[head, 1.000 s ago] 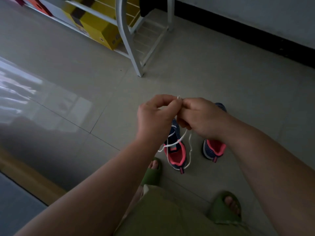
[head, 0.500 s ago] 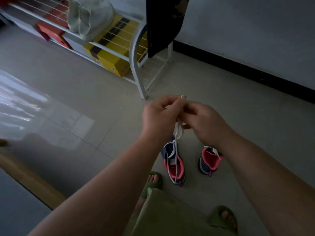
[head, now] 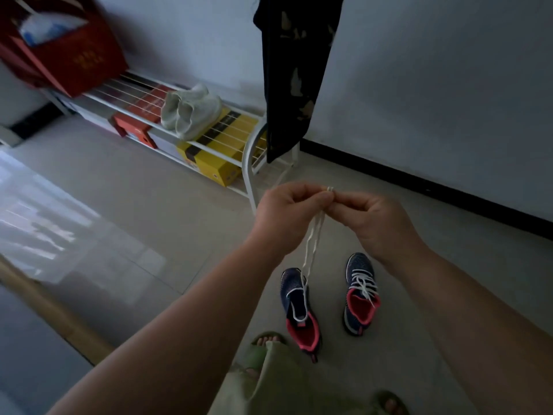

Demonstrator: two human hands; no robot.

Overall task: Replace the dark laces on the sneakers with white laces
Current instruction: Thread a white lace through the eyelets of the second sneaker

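Two navy sneakers with pink lining stand on the floor. The left sneaker (head: 299, 313) has a white lace (head: 312, 247) through its lowest eyelets only; both strands rise from it to my hands. My left hand (head: 287, 217) and my right hand (head: 371, 223) meet at chest height and pinch the two lace tips together, side by side. The right sneaker (head: 360, 295) is laced all the way up with a white lace (head: 363, 284).
A white wire shoe rack (head: 248, 151) stands against the wall behind, bearing pale sneakers (head: 190, 112), yellow (head: 218, 166) and red boxes and a red bag (head: 62, 52). A dark garment (head: 296, 70) hangs above its end. My feet in green slippers (head: 263, 348) are just behind the sneakers.
My hands have lifted with the lace ends, drawing both strands taut above the left sneaker. The view has tilted up, showing more of the rack and wall.
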